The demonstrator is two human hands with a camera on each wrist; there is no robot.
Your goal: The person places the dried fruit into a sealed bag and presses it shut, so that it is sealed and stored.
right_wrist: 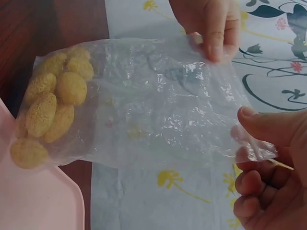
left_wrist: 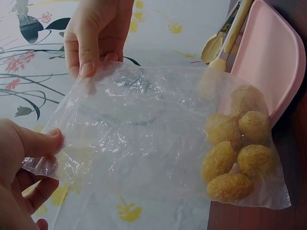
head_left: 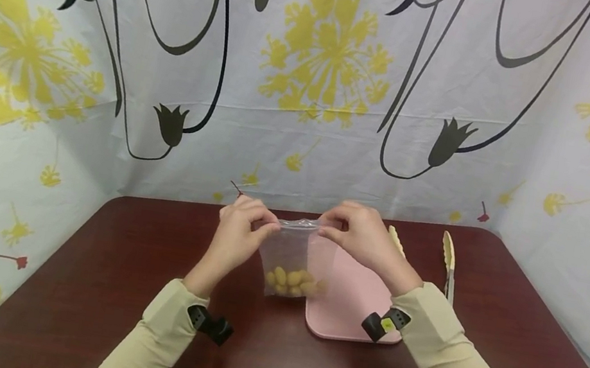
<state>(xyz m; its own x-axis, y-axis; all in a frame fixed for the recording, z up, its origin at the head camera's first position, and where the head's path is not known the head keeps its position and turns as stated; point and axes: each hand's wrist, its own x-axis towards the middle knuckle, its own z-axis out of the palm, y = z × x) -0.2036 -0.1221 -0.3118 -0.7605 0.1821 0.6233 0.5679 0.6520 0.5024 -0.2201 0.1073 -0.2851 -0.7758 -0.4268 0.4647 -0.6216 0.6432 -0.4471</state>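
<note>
A clear plastic zip bag (head_left: 288,250) hangs between both hands, its top edge stretched flat and crosswise. Inside, several oval, yellow-brown, wrinkled pieces (left_wrist: 256,159) have gathered at the bottom; their exact kind is unclear. My left hand (head_left: 241,235) pinches the bag's upper left corner between thumb and fingers. At the opposite upper corner, my right hand (head_left: 361,235) holds the edge in the same kind of pinch. Both wrist views show the bag (right_wrist: 139,105) from the side, with a thumb pressed on the film at each corner.
Behind the bag's right side lies a pink tray or board (head_left: 349,297) on the dark red-brown table (head_left: 141,262). Tongs with cream-coloured tips (head_left: 448,252) rest at its far right, partly behind my right arm. A flower-printed cloth (head_left: 300,152) encloses the back and sides.
</note>
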